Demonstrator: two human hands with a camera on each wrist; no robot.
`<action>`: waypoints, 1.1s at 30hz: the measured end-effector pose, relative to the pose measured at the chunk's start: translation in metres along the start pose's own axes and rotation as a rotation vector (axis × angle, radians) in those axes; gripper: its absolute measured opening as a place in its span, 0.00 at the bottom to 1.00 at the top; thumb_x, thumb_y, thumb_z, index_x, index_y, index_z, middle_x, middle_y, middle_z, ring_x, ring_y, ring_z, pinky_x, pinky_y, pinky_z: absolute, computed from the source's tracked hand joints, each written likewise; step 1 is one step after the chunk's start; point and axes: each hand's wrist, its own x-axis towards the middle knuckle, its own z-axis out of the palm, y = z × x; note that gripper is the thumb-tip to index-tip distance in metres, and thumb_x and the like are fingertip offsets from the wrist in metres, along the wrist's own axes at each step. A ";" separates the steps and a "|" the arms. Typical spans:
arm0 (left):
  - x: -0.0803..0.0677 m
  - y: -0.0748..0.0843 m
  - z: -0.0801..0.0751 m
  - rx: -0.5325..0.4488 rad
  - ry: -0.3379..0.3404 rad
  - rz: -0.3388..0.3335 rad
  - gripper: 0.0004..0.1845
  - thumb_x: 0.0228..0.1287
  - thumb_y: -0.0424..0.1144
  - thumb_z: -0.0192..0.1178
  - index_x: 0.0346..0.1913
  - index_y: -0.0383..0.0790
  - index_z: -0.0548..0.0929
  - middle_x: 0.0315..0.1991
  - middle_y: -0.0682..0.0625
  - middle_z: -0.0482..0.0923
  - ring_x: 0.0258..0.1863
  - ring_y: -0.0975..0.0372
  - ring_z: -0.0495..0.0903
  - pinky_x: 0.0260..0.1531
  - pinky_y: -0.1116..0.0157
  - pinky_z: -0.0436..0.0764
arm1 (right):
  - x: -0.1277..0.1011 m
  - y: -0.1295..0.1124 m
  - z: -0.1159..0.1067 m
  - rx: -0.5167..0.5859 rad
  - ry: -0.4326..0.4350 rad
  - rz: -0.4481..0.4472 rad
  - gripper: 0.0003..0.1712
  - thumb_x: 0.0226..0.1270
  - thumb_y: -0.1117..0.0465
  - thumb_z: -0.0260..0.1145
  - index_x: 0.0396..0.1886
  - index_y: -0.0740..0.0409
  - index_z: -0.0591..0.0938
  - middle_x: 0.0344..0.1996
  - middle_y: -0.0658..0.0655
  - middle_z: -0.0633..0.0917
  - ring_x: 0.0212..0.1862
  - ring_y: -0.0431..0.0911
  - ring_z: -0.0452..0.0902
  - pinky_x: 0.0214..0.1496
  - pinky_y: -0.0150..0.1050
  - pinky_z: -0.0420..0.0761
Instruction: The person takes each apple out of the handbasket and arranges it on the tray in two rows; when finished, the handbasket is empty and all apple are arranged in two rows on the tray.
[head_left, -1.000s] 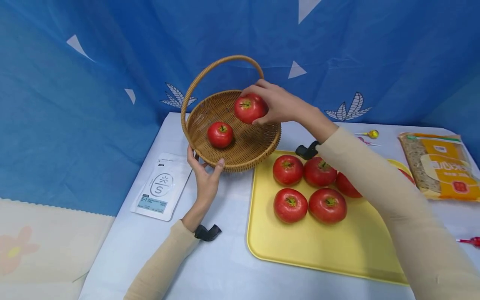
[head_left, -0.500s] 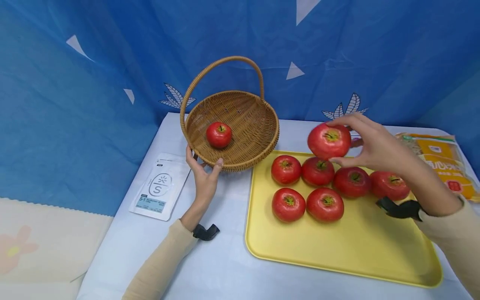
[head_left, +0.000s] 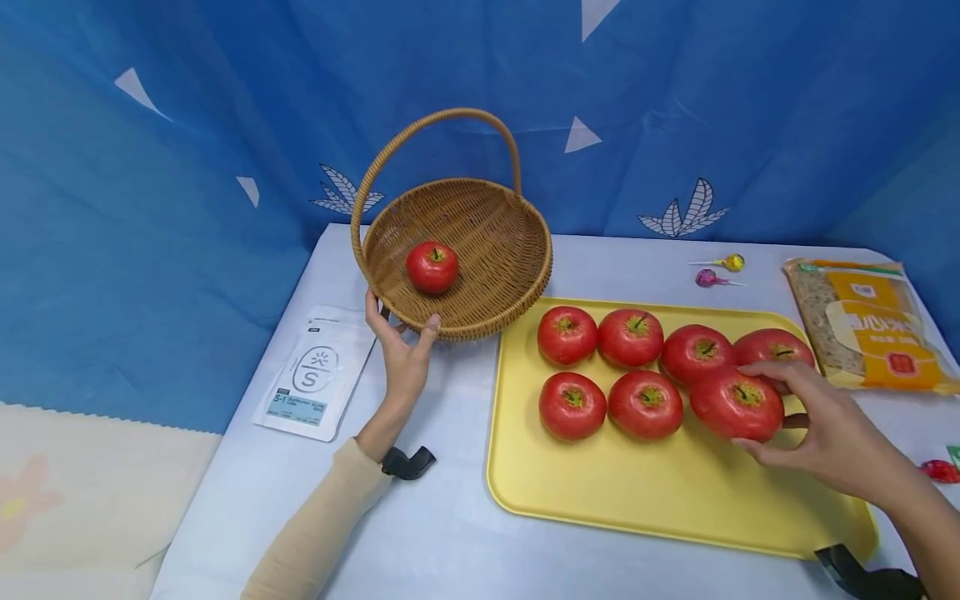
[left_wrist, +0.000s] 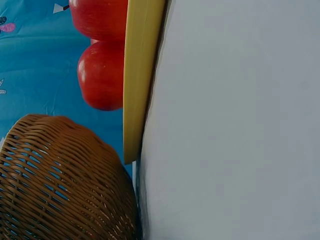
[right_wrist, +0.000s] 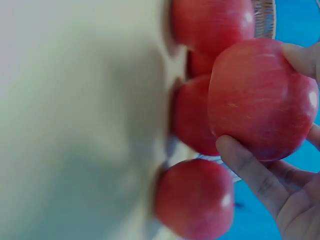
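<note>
My right hand grips a red apple low over the yellow tray, at the right end of the front row. Several other red apples sit on the tray in two rows. A wicker basket with a hoop handle stands at the back left and holds one apple. My left hand holds the basket's near rim, thumb and fingers around the edge. The left wrist view shows the basket wall and the tray edge, not the hand.
A white pouch lies left of the basket. A yellow food packet lies at the far right, two lollipops behind the tray, a red wrapped sweet by the right edge. Blue cloth hangs behind the table.
My right hand carried the apple from over the basket to the right and down to the tray's front row. The left hand stayed on the basket rim.
</note>
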 end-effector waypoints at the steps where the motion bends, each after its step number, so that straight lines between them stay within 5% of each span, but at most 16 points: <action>1: 0.000 0.000 0.000 -0.001 0.001 0.001 0.51 0.62 0.35 0.59 0.76 0.36 0.33 0.77 0.36 0.32 0.73 0.40 0.49 0.65 0.44 0.58 | -0.004 0.003 0.002 0.007 0.000 0.011 0.59 0.25 0.67 0.87 0.65 0.57 0.69 0.56 0.60 0.72 0.51 0.17 0.59 0.29 0.22 0.77; 7: 0.001 0.000 0.001 0.002 0.003 0.020 0.51 0.62 0.34 0.59 0.76 0.35 0.33 0.76 0.36 0.32 0.74 0.42 0.48 0.66 0.43 0.56 | -0.016 0.014 0.014 0.057 -0.030 0.060 0.58 0.28 0.66 0.87 0.66 0.55 0.69 0.57 0.47 0.68 0.53 0.20 0.59 0.32 0.24 0.78; 13: 0.000 0.001 0.001 -0.005 -0.002 0.014 0.51 0.61 0.33 0.59 0.76 0.34 0.33 0.76 0.35 0.32 0.73 0.41 0.49 0.66 0.43 0.57 | -0.020 0.017 0.023 0.050 -0.047 0.078 0.55 0.31 0.65 0.86 0.64 0.55 0.68 0.58 0.61 0.70 0.53 0.17 0.56 0.35 0.20 0.76; 18: 0.001 0.001 0.001 -0.003 0.003 0.025 0.51 0.62 0.34 0.59 0.76 0.34 0.33 0.76 0.35 0.31 0.73 0.41 0.49 0.65 0.42 0.56 | -0.021 0.015 0.026 0.011 -0.040 0.078 0.56 0.31 0.64 0.86 0.65 0.56 0.67 0.57 0.62 0.71 0.53 0.18 0.55 0.37 0.17 0.73; 21: 0.001 0.001 0.001 -0.011 -0.003 0.023 0.51 0.62 0.33 0.59 0.76 0.34 0.33 0.76 0.35 0.31 0.73 0.40 0.50 0.65 0.43 0.57 | -0.023 0.010 0.023 -0.053 -0.062 0.097 0.57 0.33 0.58 0.86 0.67 0.53 0.66 0.59 0.61 0.70 0.56 0.29 0.61 0.37 0.21 0.77; 25: 0.001 0.000 0.001 -0.016 -0.012 0.022 0.51 0.62 0.33 0.59 0.76 0.34 0.33 0.76 0.35 0.30 0.73 0.41 0.50 0.65 0.44 0.58 | -0.022 -0.001 0.015 -0.168 -0.032 0.057 0.59 0.30 0.54 0.87 0.67 0.52 0.68 0.60 0.62 0.70 0.57 0.54 0.65 0.40 0.49 0.84; 28: 0.000 0.000 0.001 -0.017 -0.009 0.021 0.51 0.62 0.34 0.59 0.76 0.34 0.33 0.76 0.36 0.31 0.73 0.41 0.49 0.66 0.44 0.58 | -0.013 -0.012 0.006 -0.219 0.030 -0.038 0.60 0.23 0.56 0.89 0.66 0.53 0.72 0.59 0.61 0.72 0.57 0.52 0.66 0.48 0.37 0.82; 31: 0.000 0.001 0.001 -0.021 -0.005 0.019 0.51 0.62 0.34 0.59 0.76 0.35 0.33 0.76 0.36 0.31 0.73 0.41 0.49 0.66 0.44 0.57 | 0.003 -0.023 -0.006 -0.244 0.063 -0.128 0.60 0.19 0.56 0.90 0.64 0.51 0.74 0.58 0.56 0.73 0.58 0.42 0.64 0.51 0.12 0.64; 33: 0.000 0.001 0.001 -0.020 -0.003 0.016 0.51 0.62 0.34 0.59 0.76 0.35 0.33 0.76 0.36 0.31 0.73 0.42 0.49 0.66 0.44 0.57 | 0.017 -0.033 -0.013 -0.243 0.069 -0.176 0.60 0.20 0.57 0.90 0.64 0.49 0.75 0.59 0.55 0.74 0.60 0.36 0.62 0.52 0.08 0.55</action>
